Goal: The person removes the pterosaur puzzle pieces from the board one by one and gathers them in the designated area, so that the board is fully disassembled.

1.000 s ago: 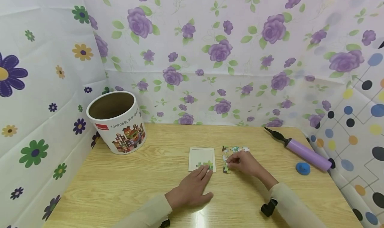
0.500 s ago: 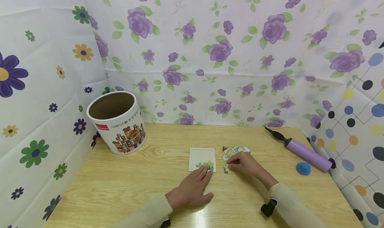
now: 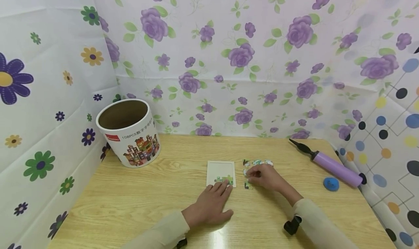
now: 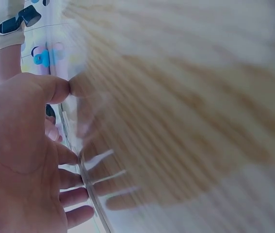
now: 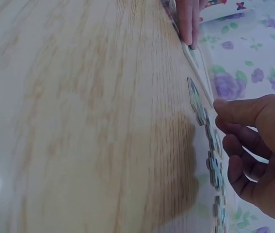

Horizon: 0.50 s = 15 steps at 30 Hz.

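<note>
A small pale puzzle tray [image 3: 220, 168] lies on the table, with green jigsaw pieces [image 3: 228, 177] in its lower right corner. Across its front edge rests my left hand [image 3: 212, 205], fingers extended over the pieces and thumb spread to the side. Just right of the tray are several loose jigsaw pieces [image 3: 258, 162]. My right hand [image 3: 266, 178] is over this group, thumb and forefinger drawn close together by the column nearest the tray. A green piece [image 3: 247, 184] shows below those fingertips. In the right wrist view, I cannot tell whether the fingertips [image 5: 220, 105] pinch a piece.
A large white printed bucket [image 3: 129, 132] stands at the back left of the wooden table [image 3: 137, 205]. At the right lie a purple hand pump [image 3: 337, 168] and a small blue object [image 3: 331, 184]. Patterned cloths [image 3: 203, 45] close in the back and sides.
My right hand has shifted very slightly among the loose pieces, its fingertips now a little farther from me. The green piece below them has shifted slightly right. The left hand stays on the tray.
</note>
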### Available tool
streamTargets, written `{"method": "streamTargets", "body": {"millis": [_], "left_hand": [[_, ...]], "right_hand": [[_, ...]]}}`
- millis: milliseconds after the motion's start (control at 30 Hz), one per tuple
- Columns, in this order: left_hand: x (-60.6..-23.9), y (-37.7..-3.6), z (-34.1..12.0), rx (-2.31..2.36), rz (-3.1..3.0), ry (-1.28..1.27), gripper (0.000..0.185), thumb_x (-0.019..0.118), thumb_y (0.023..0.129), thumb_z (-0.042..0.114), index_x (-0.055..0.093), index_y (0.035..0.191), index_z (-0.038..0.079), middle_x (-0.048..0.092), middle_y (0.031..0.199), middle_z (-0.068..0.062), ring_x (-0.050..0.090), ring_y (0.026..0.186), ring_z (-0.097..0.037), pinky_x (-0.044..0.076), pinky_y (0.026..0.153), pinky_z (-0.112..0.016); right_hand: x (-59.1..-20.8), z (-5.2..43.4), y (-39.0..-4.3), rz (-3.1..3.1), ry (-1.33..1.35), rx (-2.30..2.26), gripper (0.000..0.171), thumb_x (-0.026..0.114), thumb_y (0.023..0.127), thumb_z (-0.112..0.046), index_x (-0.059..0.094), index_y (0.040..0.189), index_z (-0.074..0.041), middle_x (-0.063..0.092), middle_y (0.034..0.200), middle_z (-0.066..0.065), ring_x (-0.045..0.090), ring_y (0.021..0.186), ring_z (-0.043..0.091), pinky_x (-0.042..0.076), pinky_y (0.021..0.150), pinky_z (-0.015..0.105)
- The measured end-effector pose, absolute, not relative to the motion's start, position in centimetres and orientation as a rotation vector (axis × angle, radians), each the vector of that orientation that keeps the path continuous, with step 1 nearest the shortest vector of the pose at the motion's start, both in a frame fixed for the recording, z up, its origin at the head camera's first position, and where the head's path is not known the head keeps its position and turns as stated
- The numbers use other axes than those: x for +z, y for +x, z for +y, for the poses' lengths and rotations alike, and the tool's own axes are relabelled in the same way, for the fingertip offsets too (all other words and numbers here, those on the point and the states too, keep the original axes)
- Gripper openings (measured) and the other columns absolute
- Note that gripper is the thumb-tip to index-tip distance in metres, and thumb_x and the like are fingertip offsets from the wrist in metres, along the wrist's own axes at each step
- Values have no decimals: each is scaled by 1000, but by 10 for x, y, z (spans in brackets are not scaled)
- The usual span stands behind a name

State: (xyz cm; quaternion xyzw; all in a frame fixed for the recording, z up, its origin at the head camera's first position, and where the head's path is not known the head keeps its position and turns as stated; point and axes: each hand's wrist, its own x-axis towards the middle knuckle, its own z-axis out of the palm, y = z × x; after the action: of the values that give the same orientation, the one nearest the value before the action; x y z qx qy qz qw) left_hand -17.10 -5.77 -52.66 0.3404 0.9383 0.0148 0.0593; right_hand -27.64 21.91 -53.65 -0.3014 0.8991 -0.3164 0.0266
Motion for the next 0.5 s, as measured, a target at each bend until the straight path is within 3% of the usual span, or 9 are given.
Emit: {"method": "streamTargets", "body": {"millis": [200, 500], "left_hand": [[-526, -169, -56, 60, 2841, 1020, 76, 37, 104, 55, 27, 162, 8, 20, 170, -11, 30, 152, -29, 36, 117, -43], [-528, -168, -53, -60, 2882, 1067, 71, 37, 105, 53, 33, 160, 10, 33, 165, -11, 35, 149, -28, 36, 116, -41]], "right_hand": [[-536, 211, -278, 2776, -979, -972, 14, 80, 90, -15, 79, 104, -13, 71, 88, -12, 62, 78, 1, 55, 72, 24], [-535, 194, -282, 2740, -969, -956, 16, 79, 91, -15, 79, 106, -9, 71, 88, -10, 64, 80, 3, 55, 72, 25]]}}
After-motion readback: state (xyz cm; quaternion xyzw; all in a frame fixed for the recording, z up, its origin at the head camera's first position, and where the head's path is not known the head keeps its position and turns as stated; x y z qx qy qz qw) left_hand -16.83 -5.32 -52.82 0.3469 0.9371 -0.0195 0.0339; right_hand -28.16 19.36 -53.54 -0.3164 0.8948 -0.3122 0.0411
